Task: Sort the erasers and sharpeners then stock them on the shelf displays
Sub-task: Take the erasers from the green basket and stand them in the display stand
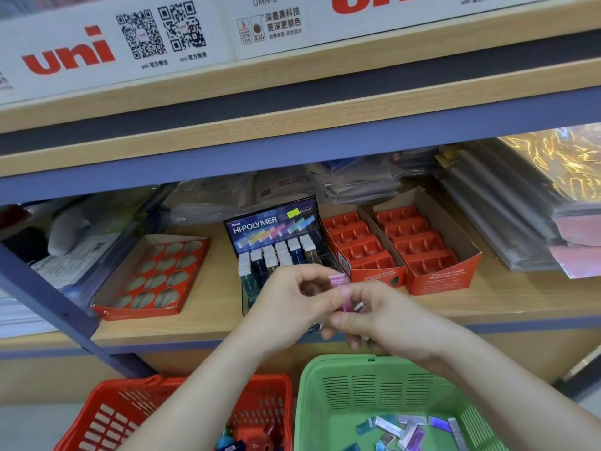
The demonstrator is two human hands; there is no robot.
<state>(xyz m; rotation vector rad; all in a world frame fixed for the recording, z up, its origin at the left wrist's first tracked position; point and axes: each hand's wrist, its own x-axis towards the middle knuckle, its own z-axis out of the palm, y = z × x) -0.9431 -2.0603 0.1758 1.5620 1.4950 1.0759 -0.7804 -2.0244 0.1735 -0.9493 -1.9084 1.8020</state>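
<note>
Pink eraser [339, 284], upright, pinched between the fingertips of both hands just in front of the display [276, 229], above the shelf [211, 307] edge. Left hand [289, 304]: thumb and fingers curled, gripping the eraser's lower part. Right hand [374, 317]: thumb pressed to the same eraser, with the other fingers curled round what look like further small pieces, mostly hidden.

The display, a dark stepped box, holds erasers standing in its rear rows. Its front rows lie behind the hands, so how full they are cannot be told.

To its right stand two red boxes [429, 249] with moulded compartments, none visibly filled. To its left lies a flat tray [156, 275] with oval holes, likewise unfilled.

Below the shelf, the green basket [312, 385] contains loose wrapped erasers [400, 428], and the red basket [276, 395] contains coloured items, probably sharpeners [260, 442].

Judged progress: sorting into the two baskets appears largely done. Eraser stocking is under way, with a modest number left in the green basket. Sharpener stocking appears not yet begun, since all three red holders show bare slots.
</note>
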